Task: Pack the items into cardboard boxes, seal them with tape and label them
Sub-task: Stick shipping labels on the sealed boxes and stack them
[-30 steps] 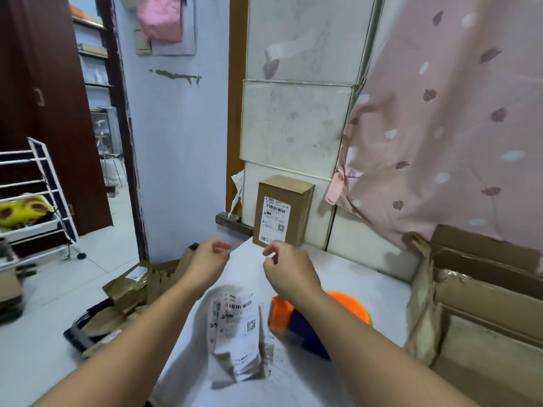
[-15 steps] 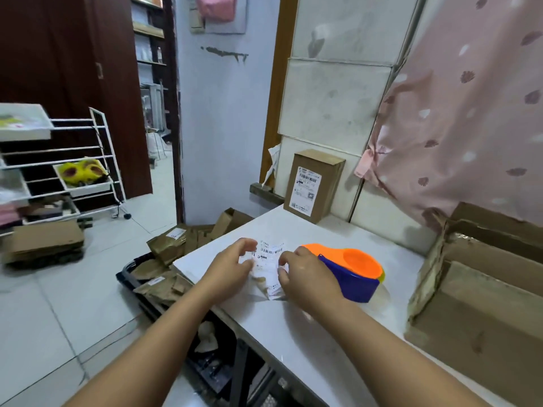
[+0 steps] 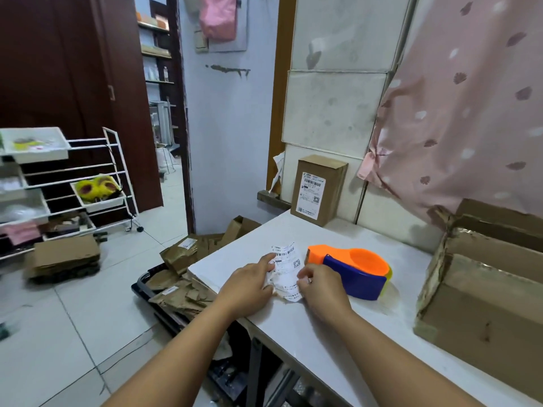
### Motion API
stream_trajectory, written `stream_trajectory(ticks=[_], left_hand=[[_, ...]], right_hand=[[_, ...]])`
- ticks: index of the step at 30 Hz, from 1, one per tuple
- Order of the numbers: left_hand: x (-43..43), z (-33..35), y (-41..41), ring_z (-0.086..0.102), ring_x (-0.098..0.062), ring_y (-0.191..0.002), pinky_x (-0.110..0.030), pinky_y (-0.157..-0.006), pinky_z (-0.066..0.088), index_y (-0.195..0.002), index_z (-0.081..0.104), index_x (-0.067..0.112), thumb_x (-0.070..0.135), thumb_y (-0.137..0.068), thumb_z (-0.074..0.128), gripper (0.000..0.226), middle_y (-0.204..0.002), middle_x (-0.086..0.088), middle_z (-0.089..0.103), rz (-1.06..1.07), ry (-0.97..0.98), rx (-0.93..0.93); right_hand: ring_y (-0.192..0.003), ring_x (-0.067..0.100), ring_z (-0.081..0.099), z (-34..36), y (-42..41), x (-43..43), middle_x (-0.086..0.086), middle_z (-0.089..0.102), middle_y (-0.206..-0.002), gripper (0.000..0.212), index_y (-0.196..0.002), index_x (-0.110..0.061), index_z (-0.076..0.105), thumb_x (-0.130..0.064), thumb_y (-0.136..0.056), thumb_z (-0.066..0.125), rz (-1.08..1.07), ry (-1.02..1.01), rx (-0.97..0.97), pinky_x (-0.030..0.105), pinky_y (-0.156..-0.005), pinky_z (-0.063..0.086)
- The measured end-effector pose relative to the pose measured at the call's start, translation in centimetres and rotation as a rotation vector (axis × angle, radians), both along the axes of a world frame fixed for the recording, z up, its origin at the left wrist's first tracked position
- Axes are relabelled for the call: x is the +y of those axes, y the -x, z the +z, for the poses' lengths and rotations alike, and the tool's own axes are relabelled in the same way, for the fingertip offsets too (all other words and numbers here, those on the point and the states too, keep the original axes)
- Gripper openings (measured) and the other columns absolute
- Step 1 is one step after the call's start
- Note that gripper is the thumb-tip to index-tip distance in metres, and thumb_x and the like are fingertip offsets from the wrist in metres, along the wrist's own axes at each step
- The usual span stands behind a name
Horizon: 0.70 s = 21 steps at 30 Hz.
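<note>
A crumpled white shipping label (image 3: pixel 285 264) with barcodes lies near the left edge of the white table (image 3: pixel 329 333). My left hand (image 3: pixel 249 284) holds its left side and my right hand (image 3: pixel 318 284) pinches its right side. Just right of the label lies an orange and blue tape dispenser (image 3: pixel 352 270). A small sealed cardboard box (image 3: pixel 318 189) with a label on its front stands upright against the tiled wall at the back.
Stacked flattened cardboard boxes (image 3: pixel 484 283) fill the table's right side. A black bin (image 3: pixel 164 286) of cardboard scraps sits on the floor left of the table. A white wire rack (image 3: pixel 97 183) and a cardboard pile (image 3: pixel 63 257) stand further left. A pink curtain (image 3: pixel 470 98) hangs right.
My hands came down from in front of the sealed box onto the label and took hold of it. The view swung left and back, so the floor and rack show.
</note>
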<state>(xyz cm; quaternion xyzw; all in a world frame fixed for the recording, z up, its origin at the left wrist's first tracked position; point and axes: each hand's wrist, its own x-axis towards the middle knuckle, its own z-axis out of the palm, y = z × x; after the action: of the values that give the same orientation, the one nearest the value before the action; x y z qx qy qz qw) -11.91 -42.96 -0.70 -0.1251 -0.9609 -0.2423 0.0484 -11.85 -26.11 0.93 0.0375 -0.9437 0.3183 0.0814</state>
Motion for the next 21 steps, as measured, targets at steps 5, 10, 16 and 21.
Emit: stream_trajectory(ticks=[5, 10, 16, 21], left_hand=[[0.0, -0.6, 0.3, 0.043, -0.023, -0.126, -0.034, -0.102, 0.035, -0.147, 0.014, 0.028, 0.029, -0.088, 0.045, 0.066, -0.142, 0.001, 0.047, 0.034, 0.045, 0.018], [0.2, -0.4, 0.4, 0.034, -0.022, -0.133, -0.034, -0.107, 0.03, -0.151, 0.009, 0.023, 0.028, -0.088, 0.043, 0.072, -0.149, -0.006, 0.036, 0.071, 0.073, -0.003], [0.2, -0.8, 1.0, 0.029, -0.021, -0.138, -0.035, -0.109, 0.026, -0.152, 0.009, 0.017, 0.05, -0.094, 0.039, 0.074, -0.153, -0.006, 0.031, 0.094, 0.085, -0.017], [-0.2, -1.4, 1.6, 0.022, -0.014, -0.142, -0.031, -0.115, 0.019, -0.147, 0.03, 0.026, 0.054, -0.091, 0.045, 0.064, -0.156, 0.006, 0.025, 0.055, 0.179, 0.018]], right_hand=[[-0.103, 0.018, 0.059, 0.4, 0.1, -0.3, 0.005, 0.064, -0.114, 0.028, -0.105, -0.011, 0.07, -0.004, -0.091, 0.048, 0.023, -0.088, 0.077, 0.024, -0.086, 0.045], [-0.104, 0.019, 0.058, 0.5, 0.2, -0.6, 0.006, 0.063, -0.113, 0.029, -0.104, -0.01, 0.071, -0.003, -0.088, 0.048, 0.001, -0.069, 0.143, 0.025, -0.087, 0.043], [-0.096, 0.017, 0.057, 0.8, 0.1, -0.1, 0.006, 0.067, -0.103, 0.022, -0.097, -0.006, 0.072, -0.002, -0.087, 0.053, -0.048, 0.098, 0.253, 0.015, -0.075, 0.033], [-0.087, 0.01, 0.051, 1.6, -0.7, 1.3, 0.004, 0.066, -0.096, 0.02, -0.095, -0.009, 0.071, 0.001, -0.086, 0.056, -0.072, 0.243, 0.343, 0.012, -0.073, 0.028]])
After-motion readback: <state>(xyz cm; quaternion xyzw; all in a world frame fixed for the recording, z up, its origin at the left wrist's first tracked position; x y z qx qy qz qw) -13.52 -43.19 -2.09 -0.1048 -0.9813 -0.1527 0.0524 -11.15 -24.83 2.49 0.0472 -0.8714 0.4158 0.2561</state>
